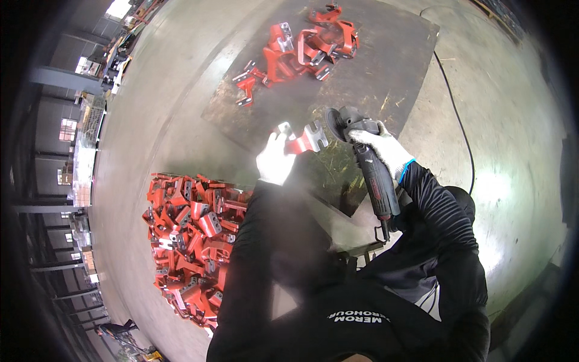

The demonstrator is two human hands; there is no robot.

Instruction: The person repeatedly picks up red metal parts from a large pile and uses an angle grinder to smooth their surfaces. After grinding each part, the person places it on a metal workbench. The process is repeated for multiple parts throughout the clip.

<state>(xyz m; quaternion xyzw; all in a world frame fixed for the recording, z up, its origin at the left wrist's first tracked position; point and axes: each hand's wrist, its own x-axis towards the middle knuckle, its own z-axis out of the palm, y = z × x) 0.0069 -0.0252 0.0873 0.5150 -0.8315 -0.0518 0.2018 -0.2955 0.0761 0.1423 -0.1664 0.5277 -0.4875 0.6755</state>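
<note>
A white-gloved left hand [275, 160], mine, grips a red metal bracket [297, 145] with a bare, forked silver end [315, 136] that points right. My right hand [386, 146], in a white glove with a blue cuff edge, is wrapped round the head end of a black angle grinder [375, 178]. The grinder's body slants down toward my lap, and its disc [333, 125] faces the forked end, with a small gap seeming to lie between them. Whether the disc spins I cannot tell.
A large heap of red brackets [193, 235] lies to my left. More red brackets [301, 51] lie at the far side of a dark metal plate [386, 72] on the concrete floor [175, 108]. A black cable [452, 96] runs along the floor at the right.
</note>
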